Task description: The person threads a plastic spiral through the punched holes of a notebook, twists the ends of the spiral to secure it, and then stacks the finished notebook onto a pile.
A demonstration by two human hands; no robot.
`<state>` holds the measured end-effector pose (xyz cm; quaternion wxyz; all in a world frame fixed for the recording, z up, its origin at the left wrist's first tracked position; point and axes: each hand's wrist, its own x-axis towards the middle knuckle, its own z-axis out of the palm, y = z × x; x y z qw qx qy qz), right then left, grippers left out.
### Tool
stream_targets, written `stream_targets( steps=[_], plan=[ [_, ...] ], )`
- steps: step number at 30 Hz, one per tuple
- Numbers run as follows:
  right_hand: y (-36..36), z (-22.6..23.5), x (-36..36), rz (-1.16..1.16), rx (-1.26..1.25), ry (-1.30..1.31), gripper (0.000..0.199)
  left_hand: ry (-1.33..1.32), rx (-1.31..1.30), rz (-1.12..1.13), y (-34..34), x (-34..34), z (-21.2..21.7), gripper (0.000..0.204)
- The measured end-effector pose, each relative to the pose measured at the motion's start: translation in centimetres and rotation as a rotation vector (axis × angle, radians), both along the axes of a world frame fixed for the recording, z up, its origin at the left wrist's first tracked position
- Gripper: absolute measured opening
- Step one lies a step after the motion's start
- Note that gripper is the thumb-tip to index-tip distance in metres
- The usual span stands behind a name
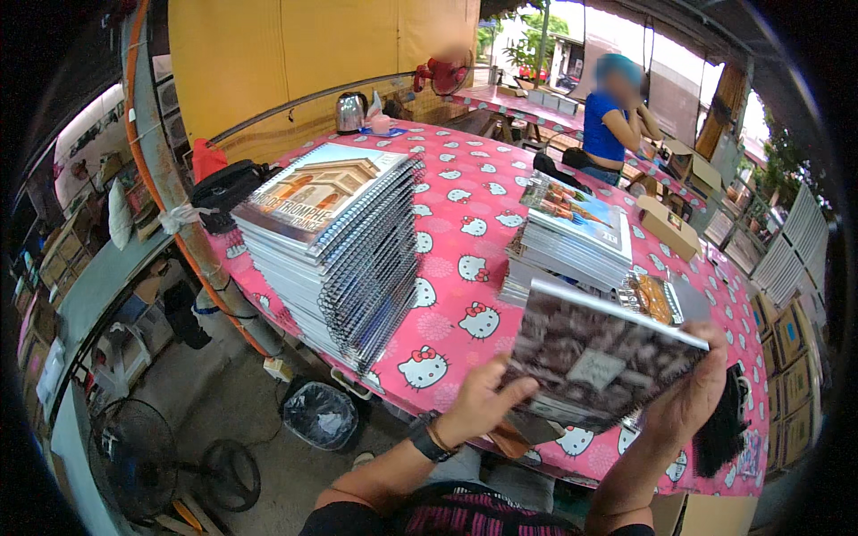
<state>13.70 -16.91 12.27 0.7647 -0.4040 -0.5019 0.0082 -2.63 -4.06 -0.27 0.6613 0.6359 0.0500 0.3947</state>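
Note:
A notebook [599, 362] with a dark, patterned cover and a pale label in its middle is tilted up over the near right part of the table. My left hand [487, 402] grips its lower left corner, thumb on the cover. Around its right edge my right hand [693, 384] is closed, fingers partly hidden. Just behind it lies a stack of books [572, 237] with a colourful top cover. Beside that stack, an orange-and-white patterned cover [651, 299] shows partly. A tall stack of spiral-bound notebooks [331, 250] stands on the left, an arch pictured on top.
Pink cat-patterned cloth [460, 268] covers the table. A metal kettle [351, 113] and black bag [234, 186] sit at its far left. Right are a cardboard box [668, 228] and black bundle [719, 433]. A lined bin [320, 415] stands below; a person [611, 121] is beyond.

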Motion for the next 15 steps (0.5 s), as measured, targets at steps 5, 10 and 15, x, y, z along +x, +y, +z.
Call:
stream_targets(
  steps=[5, 10, 15],
  plan=[
    [1.9, -2.5, -0.2, 0.246, -0.11, 0.155, 0.047, -0.188, -0.019, 0.097, 1.6, -2.1, 4.1, 0.033],
    [3.6, -0.5, -3.0, 0.118, -0.328, -0.142, 0.042, -0.246, 0.032, 0.319, 2.4, -2.9, 5.1, 0.047],
    [11.1, 5.6, -4.5, -0.094, -0.107, -0.462, 0.026, -0.248, -0.05, 0.5, 4.1, -5.6, 4.7, 0.055]
  ],
)
